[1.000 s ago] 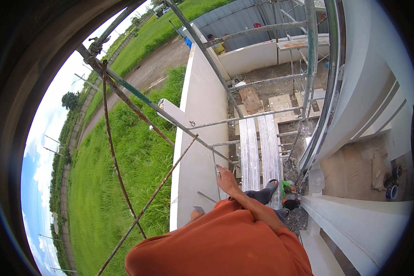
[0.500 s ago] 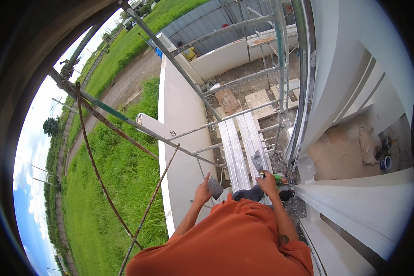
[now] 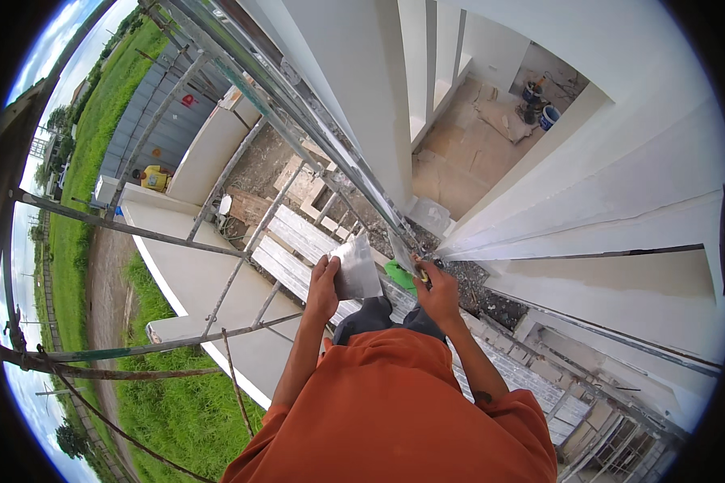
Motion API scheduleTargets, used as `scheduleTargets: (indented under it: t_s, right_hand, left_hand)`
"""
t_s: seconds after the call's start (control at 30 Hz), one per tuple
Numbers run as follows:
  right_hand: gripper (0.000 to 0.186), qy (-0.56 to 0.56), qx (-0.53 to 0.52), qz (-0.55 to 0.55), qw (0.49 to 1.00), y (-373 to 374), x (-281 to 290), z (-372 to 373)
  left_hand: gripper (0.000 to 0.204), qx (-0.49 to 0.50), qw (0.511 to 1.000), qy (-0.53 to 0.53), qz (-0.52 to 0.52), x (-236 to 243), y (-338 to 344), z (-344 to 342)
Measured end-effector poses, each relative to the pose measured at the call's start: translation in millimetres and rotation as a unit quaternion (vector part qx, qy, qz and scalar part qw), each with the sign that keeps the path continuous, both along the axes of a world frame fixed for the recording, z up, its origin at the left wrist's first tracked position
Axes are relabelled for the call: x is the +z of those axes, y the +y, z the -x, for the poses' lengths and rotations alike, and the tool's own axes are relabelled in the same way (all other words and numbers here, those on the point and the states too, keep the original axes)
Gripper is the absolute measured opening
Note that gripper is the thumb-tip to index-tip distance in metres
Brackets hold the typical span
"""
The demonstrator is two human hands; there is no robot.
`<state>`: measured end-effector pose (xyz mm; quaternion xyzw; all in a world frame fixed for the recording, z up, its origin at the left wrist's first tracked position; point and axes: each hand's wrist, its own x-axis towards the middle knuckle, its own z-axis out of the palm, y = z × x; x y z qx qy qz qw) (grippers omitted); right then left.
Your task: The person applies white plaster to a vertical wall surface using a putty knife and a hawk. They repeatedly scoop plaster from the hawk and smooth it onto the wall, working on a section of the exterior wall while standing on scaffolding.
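Observation:
My left hand (image 3: 322, 291) is closed on the edge of a flat metal plate (image 3: 358, 272), a square, thin, silvery-grey sheet. To its right, my right hand (image 3: 438, 298) grips a putty knife (image 3: 400, 251) by the handle, its grey blade pointing up and away from me. The blade is close to the plate's right edge; I cannot tell if they touch. Both tools are in front of my orange shirt, above the metal scaffold planks (image 3: 292, 229). A green item (image 3: 399, 277), its kind unclear, shows partly behind the knife.
Scaffold pipes (image 3: 137, 355) cross on the left, and more uprights rise ahead. A white wall (image 3: 524, 241) with openings stands on the right; buckets (image 3: 548, 117) sit on the floor inside. Beyond a low wall (image 3: 187, 256) lies grass. Another person in yellow (image 3: 155, 178) is far off left.
My view has turned to the right, toward the white wall. The plate and putty knife have come closer together, both still in my hands.

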<state>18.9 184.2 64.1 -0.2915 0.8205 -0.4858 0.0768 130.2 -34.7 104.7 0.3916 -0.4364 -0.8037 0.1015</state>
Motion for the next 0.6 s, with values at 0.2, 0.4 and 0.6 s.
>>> scheduleTargets:
  t_s: [0.2,0.4,0.6]
  right_hand:
    - [0.041,0.151,0.0,-0.056,0.987,26,-9,10]
    - [0.016,0.221,0.026,-0.198,0.955,35,-72,54]
    - [0.023,0.004,0.011,-0.148,0.989,36,-63,53]
  left_hand:
    - [0.036,-0.024,0.996,0.025,-0.077,25,52,57]
    - [0.036,0.018,0.998,0.065,0.01,-5,71,50]
    - [0.033,0.124,0.989,0.075,0.006,8,89,64]
